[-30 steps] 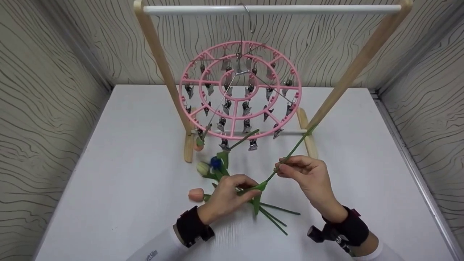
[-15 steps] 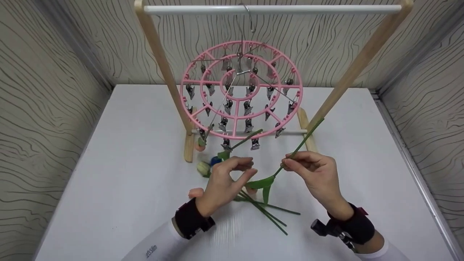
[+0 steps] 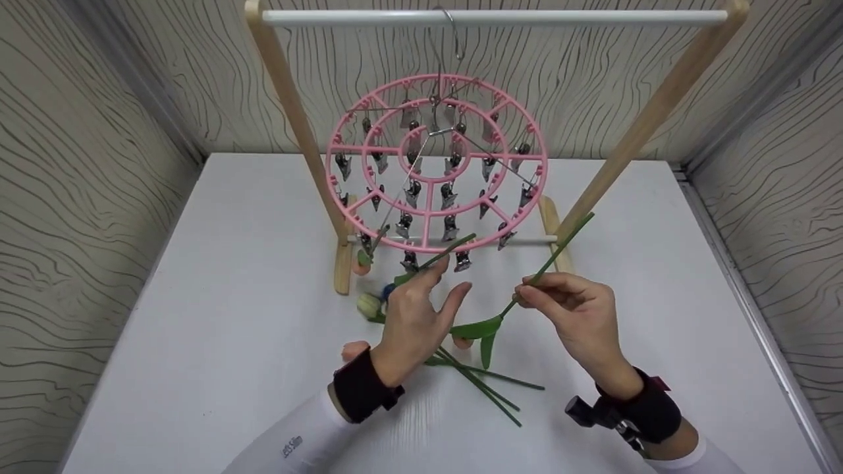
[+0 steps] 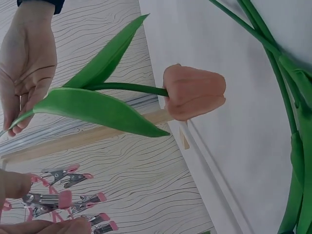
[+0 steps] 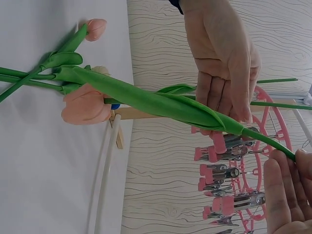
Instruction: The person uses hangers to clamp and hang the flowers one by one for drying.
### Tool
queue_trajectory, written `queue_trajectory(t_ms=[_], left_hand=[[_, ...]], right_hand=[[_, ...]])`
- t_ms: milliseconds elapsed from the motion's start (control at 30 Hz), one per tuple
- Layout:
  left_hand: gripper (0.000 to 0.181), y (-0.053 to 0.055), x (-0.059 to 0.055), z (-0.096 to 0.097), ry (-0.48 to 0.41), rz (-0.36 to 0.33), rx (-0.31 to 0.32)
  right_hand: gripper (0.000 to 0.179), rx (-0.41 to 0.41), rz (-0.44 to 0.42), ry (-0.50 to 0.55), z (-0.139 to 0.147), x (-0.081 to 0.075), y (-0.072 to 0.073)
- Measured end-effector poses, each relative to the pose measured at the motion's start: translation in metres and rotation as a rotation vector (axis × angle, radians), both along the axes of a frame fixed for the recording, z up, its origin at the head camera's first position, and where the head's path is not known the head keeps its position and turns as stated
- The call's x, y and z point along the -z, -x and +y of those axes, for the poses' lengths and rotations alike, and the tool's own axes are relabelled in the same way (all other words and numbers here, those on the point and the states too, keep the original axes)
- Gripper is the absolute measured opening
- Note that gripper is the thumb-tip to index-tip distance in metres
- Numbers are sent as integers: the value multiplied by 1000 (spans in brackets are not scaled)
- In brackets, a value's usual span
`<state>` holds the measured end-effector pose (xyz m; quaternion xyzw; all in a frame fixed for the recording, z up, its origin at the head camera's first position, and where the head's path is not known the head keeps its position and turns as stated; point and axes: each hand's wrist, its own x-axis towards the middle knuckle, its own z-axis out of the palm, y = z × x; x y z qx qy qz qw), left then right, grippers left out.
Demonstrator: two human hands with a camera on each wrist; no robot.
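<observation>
My right hand [image 3: 570,316] pinches the green stem of an artificial peach tulip [image 4: 195,92] between thumb and fingertips. Its bloom hangs downward, with two long leaves [image 5: 146,97] below the grip. My left hand [image 3: 415,322] is raised beside the front rim of a pink round clip hanger [image 3: 428,214], thumb and fingers spread apart. In the left wrist view, a metal clip with pink tips [image 4: 48,200] appears between the left thumb and fingers; whether they touch it is unclear. Another stem [image 3: 454,247] slants up past the front rim, close to the left fingertips.
The hanger hooks onto the white bar [image 3: 494,18] of a wooden stand [image 3: 642,131]. Several tulips lie on the white table [image 3: 197,329], including a whitish bloom [image 3: 369,306], a peach bloom [image 3: 355,350] and crossed stems [image 3: 487,388]. A small peach bloom [image 3: 361,264] hangs at front left.
My left hand has let go of the peach tulip and moved up toward the hanger's front clips. My right hand has drawn the tulip slightly to the right and still holds its stem.
</observation>
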<state>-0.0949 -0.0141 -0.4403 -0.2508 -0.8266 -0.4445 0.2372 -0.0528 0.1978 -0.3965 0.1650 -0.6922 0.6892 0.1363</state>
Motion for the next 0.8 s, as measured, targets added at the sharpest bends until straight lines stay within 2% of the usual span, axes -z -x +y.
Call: queue_trajectory(t_ms=[100,367,533,800], left_hand=[[43,3,-1,1,-15,-12,-8],[32,10,-8,10,-149,-86,79],[30,12,-12,12,-213,-144,94],[30,13,-14,12,-255,-148,101]], right_hand=[[15,7,7,-15,0,0,1],[16,13,23,-53,-1,-3,6],[16,5,39,-71,-3,-5,9],[17,-12,69,-61,-8,-8,12]])
